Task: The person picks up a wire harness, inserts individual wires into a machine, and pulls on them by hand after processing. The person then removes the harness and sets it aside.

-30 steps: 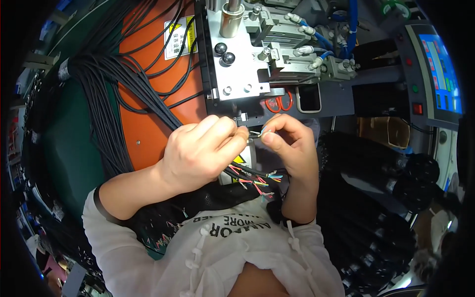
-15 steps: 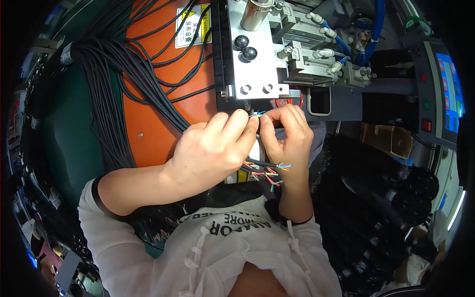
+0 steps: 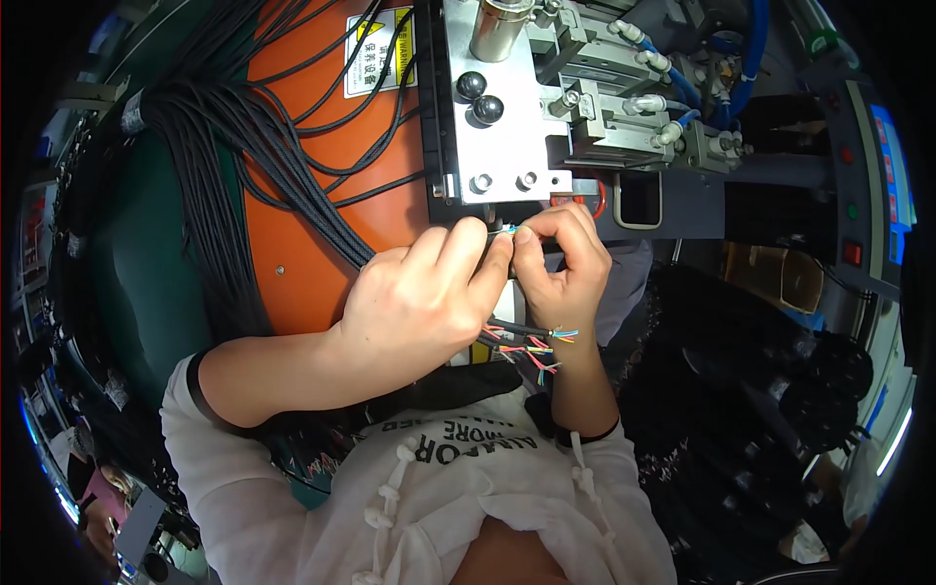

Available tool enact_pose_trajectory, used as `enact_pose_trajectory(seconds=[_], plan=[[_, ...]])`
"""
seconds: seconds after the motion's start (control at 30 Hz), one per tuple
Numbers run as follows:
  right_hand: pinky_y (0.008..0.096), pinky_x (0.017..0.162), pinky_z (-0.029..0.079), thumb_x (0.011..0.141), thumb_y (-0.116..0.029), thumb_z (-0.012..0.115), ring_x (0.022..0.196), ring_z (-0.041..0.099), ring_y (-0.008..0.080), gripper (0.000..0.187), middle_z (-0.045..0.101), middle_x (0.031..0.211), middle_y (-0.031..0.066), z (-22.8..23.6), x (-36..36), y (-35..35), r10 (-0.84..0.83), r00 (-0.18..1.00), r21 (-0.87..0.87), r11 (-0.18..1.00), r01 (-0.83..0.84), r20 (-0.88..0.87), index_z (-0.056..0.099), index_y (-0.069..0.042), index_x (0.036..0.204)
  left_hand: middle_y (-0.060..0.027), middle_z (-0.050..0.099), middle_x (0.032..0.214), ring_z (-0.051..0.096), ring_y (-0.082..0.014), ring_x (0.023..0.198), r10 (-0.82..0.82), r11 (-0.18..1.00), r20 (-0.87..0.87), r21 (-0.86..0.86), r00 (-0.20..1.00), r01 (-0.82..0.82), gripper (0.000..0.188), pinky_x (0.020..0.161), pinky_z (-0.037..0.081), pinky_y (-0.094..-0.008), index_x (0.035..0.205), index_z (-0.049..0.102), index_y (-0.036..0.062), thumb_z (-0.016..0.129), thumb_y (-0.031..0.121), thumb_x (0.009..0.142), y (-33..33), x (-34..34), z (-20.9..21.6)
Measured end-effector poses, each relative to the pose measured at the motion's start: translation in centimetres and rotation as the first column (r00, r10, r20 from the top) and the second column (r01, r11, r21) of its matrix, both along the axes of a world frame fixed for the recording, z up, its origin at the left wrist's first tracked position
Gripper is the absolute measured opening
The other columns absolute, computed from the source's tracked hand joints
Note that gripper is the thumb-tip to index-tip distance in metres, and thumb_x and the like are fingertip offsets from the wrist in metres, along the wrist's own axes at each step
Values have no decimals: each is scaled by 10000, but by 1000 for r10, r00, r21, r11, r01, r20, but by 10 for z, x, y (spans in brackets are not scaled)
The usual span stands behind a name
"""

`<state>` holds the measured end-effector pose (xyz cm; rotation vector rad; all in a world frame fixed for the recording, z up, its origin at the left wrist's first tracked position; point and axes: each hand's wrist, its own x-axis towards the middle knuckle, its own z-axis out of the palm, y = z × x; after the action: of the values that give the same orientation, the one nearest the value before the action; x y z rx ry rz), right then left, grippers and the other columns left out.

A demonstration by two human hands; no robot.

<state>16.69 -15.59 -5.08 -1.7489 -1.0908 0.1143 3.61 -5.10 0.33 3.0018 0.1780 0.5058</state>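
My left hand [image 3: 419, 292] is closed, thumb and forefinger pinching thin wires [image 3: 510, 229], blue and pale, just in front of the metal press. My right hand [image 3: 565, 263] meets it there, its thumb and forefinger pinched on the same wires. Most of the wires' length is hidden by the fingers. Below the left palm, several black cables [image 3: 507, 325] stick out, their stripped ends fanned into red, yellow, blue and green cores [image 3: 539, 349]. Whether the left fingers grip those cables or they merely lie beneath the hand, I cannot tell.
A metal press head [image 3: 502, 127] with two black knobs stands right ahead, air cylinders [image 3: 624, 107] beside it. A thick bundle of black cables [image 3: 210, 127] lies across the orange panel [image 3: 302, 283] at left. A phone [image 3: 640, 200] and a control screen [image 3: 889, 166] are at right.
Both hands stay together at the same wires, with the fingertips shifted slightly and less blue wire showing between them. The view has moved a little.
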Motion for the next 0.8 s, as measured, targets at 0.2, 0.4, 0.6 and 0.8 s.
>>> enact_pose_trajectory(seconds=[0.2, 0.4, 0.6, 0.8], plan=[[305, 591, 417, 739, 7, 640, 629, 506, 207, 76, 541, 676, 62, -12, -4, -3, -16, 887, 53, 998, 45, -461, 567, -12, 734, -15, 407, 716, 481, -110, 593, -25, 1000, 74, -2, 997, 25, 252, 434, 386, -233, 974, 674, 43, 638, 47, 725, 3, 3, -3], [228, 670, 412, 817, 3, 602, 701, 501, 90, 40, 559, 752, 5, -4, -4, 0, -22, 914, 22, 999, 34, -405, 563, 7, 825, 3, 454, 721, 527, -99, 611, -27, 1000, 139, -11, 990, 29, 153, 476, 417, -225, 832, 631, 39, 626, 86, 687, 11, 6, -3], [213, 687, 415, 828, -10, 637, 726, 522, 81, 71, 574, 770, 10, -9, -4, -1, -39, 985, 37, 998, 46, -170, 576, 7, 858, -7, 483, 736, 549, -102, 621, -30, 999, 135, -36, 990, 35, 172, 494, 431, -232, 856, 637, 42, 625, 84, 690, 16, 0, 0], [235, 694, 439, 784, -19, 721, 742, 556, 128, 142, 599, 764, 55, 0, 5, -11, 51, 793, 105, 994, 17, -607, 604, 4, 861, -25, 495, 745, 562, -116, 606, 50, 999, -70, 7, 996, -50, 184, 530, 440, -239, 871, 644, 38, 642, 94, 695, 8, -10, 9]])
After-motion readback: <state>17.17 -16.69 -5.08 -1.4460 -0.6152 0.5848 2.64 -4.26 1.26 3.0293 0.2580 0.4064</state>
